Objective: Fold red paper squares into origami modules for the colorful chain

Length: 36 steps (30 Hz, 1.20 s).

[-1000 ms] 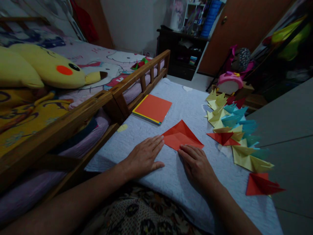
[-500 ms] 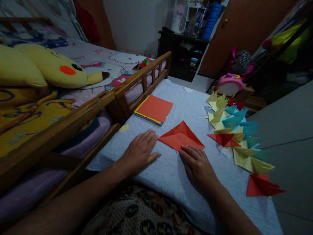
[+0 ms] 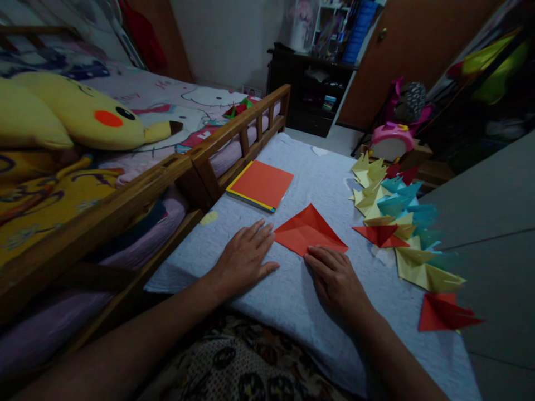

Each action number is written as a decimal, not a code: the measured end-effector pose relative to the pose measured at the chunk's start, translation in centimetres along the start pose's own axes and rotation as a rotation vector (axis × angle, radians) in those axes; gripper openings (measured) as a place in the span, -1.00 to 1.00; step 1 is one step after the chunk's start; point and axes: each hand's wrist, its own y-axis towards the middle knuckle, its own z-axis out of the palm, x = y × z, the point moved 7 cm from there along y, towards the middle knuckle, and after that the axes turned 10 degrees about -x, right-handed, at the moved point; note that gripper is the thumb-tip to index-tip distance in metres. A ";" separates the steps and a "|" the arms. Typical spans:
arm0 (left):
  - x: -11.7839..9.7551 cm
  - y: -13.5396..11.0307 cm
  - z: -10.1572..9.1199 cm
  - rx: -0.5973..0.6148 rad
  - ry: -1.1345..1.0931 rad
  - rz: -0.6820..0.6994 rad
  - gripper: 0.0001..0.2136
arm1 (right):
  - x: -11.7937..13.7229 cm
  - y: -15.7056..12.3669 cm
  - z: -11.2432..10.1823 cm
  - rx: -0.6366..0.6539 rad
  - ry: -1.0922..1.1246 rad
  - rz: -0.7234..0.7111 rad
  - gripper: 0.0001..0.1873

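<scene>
A red sheet of origami paper (image 3: 307, 227), creased and partly folded, lies on the cloth-covered table in front of me. My left hand (image 3: 244, 256) rests flat with its fingers spread, the fingertips at the paper's left corner. Along the paper's near right edge lies my right hand (image 3: 334, 273), its fingers stretched out and close together, the fingertips on the paper. A stack of square paper (image 3: 264, 185), red on top with yellow beneath, sits just beyond my left hand.
Several folded yellow paper pieces (image 3: 371, 197), blue ones (image 3: 399, 197) and red ones (image 3: 445, 312) line the table's right side. A wooden bed rail (image 3: 200, 153) borders the left. Beyond it a yellow plush toy (image 3: 79, 114) lies on the bed.
My left hand has shifted slightly right and now reaches the paper's left corner. The right hand stays at the near edge. The whole view has moved a little.
</scene>
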 end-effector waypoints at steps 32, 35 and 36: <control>-2.8 -0.1 -0.7 0.072 -0.005 0.056 -0.46 | 1.8 1.6 1.2 0.182 -0.208 0.010 -0.34; -2.7 0.2 -0.6 0.046 -0.025 0.055 -0.48 | 2.2 2.1 1.3 0.190 -0.251 0.009 -0.33; -2.7 0.3 -0.5 0.041 -0.026 0.056 -0.47 | 2.2 2.2 1.3 0.194 -0.261 0.011 -0.33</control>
